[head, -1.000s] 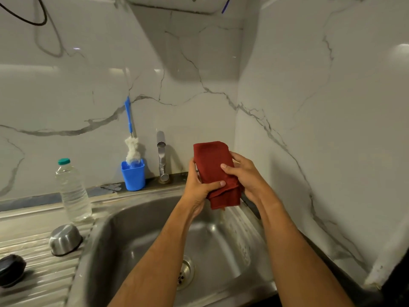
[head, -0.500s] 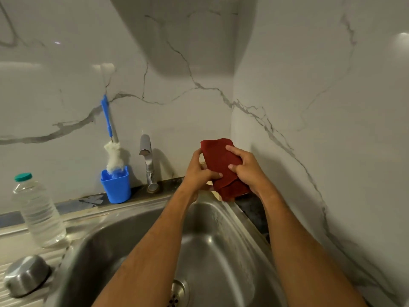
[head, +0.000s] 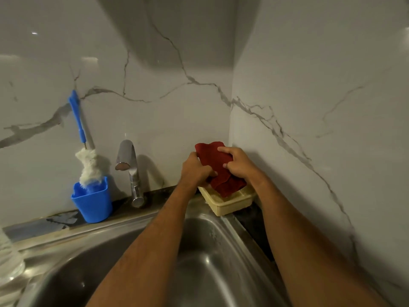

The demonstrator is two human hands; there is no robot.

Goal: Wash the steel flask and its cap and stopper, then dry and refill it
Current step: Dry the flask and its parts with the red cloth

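A folded dark red cloth [head: 218, 168] is held between both hands at the back right corner of the sink. My left hand [head: 194, 171] grips its left side and my right hand [head: 238, 165] pinches its top and right side. The cloth's lower end hangs into a cream plastic basket [head: 230, 201] on the counter corner. No flask, cap or stopper shows in this view.
A steel sink [head: 212, 258] fills the foreground below my arms. A chrome tap [head: 130, 171] stands behind it. A blue cup [head: 93, 201] holds a bottle brush [head: 85, 151]. A clear water bottle [head: 8, 262] sits at the left edge. Marble walls close the corner.
Both hands carried the red cloth away and right, down onto the cream basket in the corner. The view swung right, so the steel cap and dark stopper on the drainboard left the frame.
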